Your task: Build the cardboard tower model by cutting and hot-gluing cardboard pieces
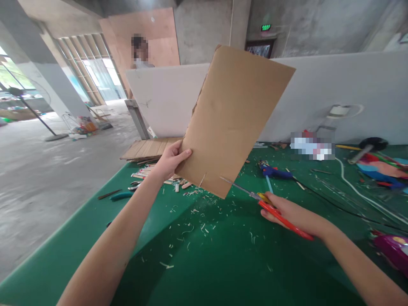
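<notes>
My left hand [172, 159] grips a flat sheet of brown cardboard [236, 110] by its lower left edge, thumb on the near face, holding it tilted above the table. The sheet's left edge is ragged, and a short narrow slit shows near its bottom edge. My right hand [290, 212] is closed round scissors [274, 212] with red and yellow handles. A blade lies across the face of the cardboard near its lower right corner; where the other blade is, I cannot tell.
Paper scraps litter the green table [191, 263]. A blue glue gun [277, 172] with a cord lies to the right, teal-handled pliers [123, 195] to the left. More cardboard [149, 148] lies behind. A white panel [168, 97] borders the table; a person [140, 53] is beyond it.
</notes>
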The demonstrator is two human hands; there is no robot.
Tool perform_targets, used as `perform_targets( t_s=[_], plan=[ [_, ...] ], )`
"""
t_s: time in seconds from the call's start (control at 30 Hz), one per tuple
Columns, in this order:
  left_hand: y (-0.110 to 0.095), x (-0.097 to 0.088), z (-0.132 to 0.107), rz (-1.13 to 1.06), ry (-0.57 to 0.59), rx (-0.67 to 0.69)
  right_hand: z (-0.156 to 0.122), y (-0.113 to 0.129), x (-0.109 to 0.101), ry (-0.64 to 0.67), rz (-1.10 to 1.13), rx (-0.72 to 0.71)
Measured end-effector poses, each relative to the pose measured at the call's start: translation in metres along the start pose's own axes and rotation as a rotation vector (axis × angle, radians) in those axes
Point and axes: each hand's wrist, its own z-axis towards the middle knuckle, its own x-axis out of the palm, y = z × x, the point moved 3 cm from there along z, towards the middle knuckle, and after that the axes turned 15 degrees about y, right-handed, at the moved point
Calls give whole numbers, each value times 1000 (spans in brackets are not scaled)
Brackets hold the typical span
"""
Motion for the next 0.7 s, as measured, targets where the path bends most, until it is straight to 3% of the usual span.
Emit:
perform_targets(
  t_s=[0.2, 0.37, 0.57, 0.7],
  plan=[
    [-3, 4, 2, 7, -27, 16, -2, 4, -1, -6, -21, 19],
    [-2, 4, 2, 26, 34, 25, -2, 3, -2, -32, -90, 45],
    [0, -3, 2, -8, -53, 28, -3, 0, -4, -67, -60, 25],
    [4, -2, 2, -18, -50, 18, -2, -2, -4, -72, -55, 34]
  ],
)
